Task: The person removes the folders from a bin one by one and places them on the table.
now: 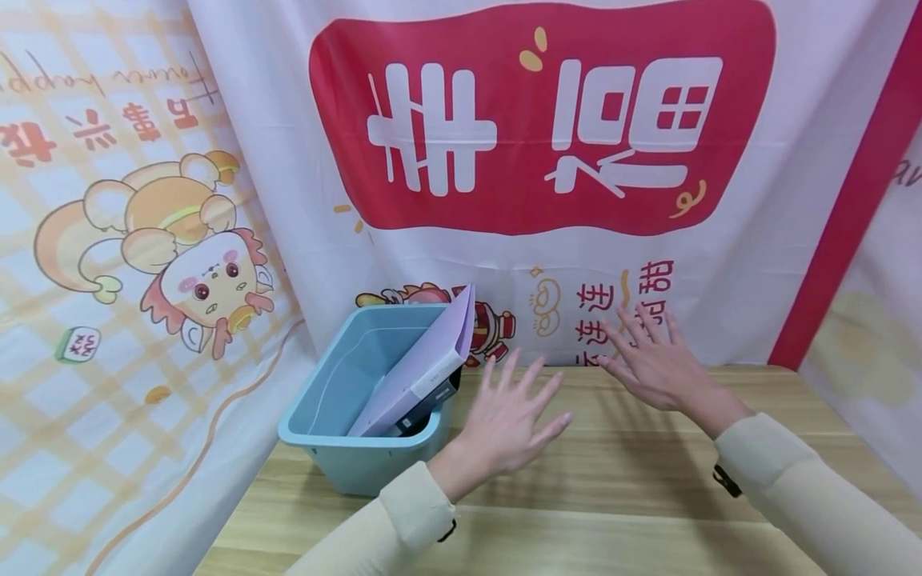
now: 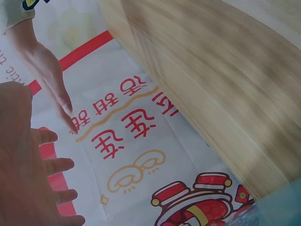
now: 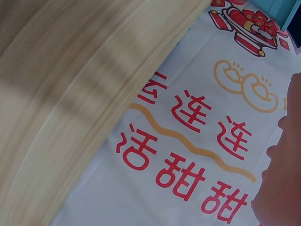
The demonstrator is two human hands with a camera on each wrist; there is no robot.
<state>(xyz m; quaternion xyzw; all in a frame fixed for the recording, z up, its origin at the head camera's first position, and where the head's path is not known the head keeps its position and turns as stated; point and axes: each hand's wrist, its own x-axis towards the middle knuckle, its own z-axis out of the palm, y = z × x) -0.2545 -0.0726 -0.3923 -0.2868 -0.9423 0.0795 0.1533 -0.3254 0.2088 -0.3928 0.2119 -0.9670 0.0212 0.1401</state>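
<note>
1. Left hand [image 1: 504, 424]: fingers spread, holding nothing, above wooden table [image 1: 612, 496], just right of bin.
2. Right hand [image 1: 651, 360]: likewise splayed and empty, farther back.
3. Blue bin [image 1: 324, 416]: at table's left end; purple folder [image 1: 425, 368] leans inside, protruding. Best kept clear while hands lift away.

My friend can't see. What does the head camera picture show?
Two open hands, the left hand and right hand, hover over a wooden table. Left of them a blue bin holds a purple folder leaning inside.
</note>
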